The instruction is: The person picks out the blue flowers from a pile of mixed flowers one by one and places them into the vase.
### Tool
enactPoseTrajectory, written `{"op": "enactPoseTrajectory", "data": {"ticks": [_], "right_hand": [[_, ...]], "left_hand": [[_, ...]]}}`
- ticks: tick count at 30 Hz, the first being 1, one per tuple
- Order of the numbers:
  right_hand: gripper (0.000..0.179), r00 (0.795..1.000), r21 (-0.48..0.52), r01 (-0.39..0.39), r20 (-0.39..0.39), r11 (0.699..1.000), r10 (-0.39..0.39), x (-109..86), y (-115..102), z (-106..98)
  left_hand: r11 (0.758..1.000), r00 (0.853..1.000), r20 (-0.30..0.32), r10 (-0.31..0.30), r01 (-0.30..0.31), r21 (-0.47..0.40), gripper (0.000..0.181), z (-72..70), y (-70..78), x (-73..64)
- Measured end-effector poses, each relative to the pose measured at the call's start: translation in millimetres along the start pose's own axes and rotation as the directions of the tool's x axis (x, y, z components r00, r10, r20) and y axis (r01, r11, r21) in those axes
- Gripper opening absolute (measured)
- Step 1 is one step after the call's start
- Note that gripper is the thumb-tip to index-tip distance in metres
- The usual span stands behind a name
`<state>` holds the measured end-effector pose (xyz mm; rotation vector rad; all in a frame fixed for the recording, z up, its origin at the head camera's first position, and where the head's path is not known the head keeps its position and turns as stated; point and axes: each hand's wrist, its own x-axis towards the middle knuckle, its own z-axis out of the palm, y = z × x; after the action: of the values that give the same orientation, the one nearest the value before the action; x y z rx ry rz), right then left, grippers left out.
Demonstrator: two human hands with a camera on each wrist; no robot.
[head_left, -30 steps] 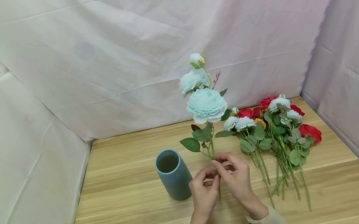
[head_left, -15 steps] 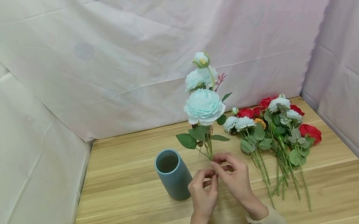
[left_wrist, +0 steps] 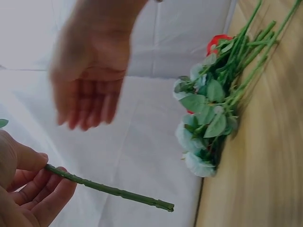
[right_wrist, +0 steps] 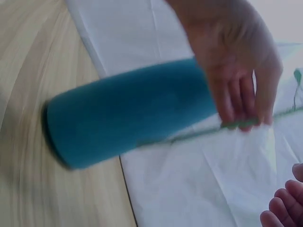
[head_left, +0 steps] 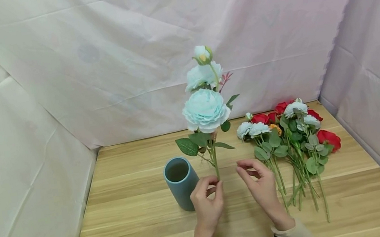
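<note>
My left hand (head_left: 207, 206) pinches the green stem of a pale blue artificial flower (head_left: 206, 110) between thumb and fingers. The flower stands upright, with two large blooms, a bud on top and green leaves. In the left wrist view the stem's lower end (left_wrist: 118, 191) sticks out past the fingers, free of the tabletop. To the right, my right hand (head_left: 264, 189) is off the stem, its fingers loosely bent and holding nothing. A blue-grey vase (head_left: 182, 190) stands just left of the left hand, its mouth facing up; the right wrist view shows the vase's side (right_wrist: 128, 113).
At the right of the wooden table (head_left: 129, 227) lies a pile of artificial flowers (head_left: 295, 139), red, pale blue and orange, their stems pointing toward the front. White cloth (head_left: 136, 60) hangs behind the table and along both sides.
The right hand has let go of the stem and moved right. My left hand has shifted left with the flower, closer to the vase. The vase and the pile stay put.
</note>
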<state>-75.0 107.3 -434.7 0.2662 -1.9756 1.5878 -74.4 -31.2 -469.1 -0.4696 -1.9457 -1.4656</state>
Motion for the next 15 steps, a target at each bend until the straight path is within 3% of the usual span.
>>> {"op": "enactPoseTrajectory", "data": {"ticks": [5,11,15], "right_hand": [[0.013,0.999,-0.058,-0.047,-0.024,0.997,0.045,-0.9,13,-15],[0.012,0.991,-0.097,-0.104,-0.089,0.99,0.096,-2.0,21,-30],[0.012,0.987,-0.111,-0.113,-0.125,0.987,0.099,-3.0,28,-37]], "left_hand": [[0.999,0.999,-0.02,0.044,-0.044,-0.012,0.006,-10.0,6.7,12.2],[1.0,0.999,-0.028,0.03,-0.03,-0.007,0.008,-19.1,9.1,21.8],[0.999,0.997,-0.049,0.051,-0.051,0.013,0.004,-23.8,10.0,25.3]]}}
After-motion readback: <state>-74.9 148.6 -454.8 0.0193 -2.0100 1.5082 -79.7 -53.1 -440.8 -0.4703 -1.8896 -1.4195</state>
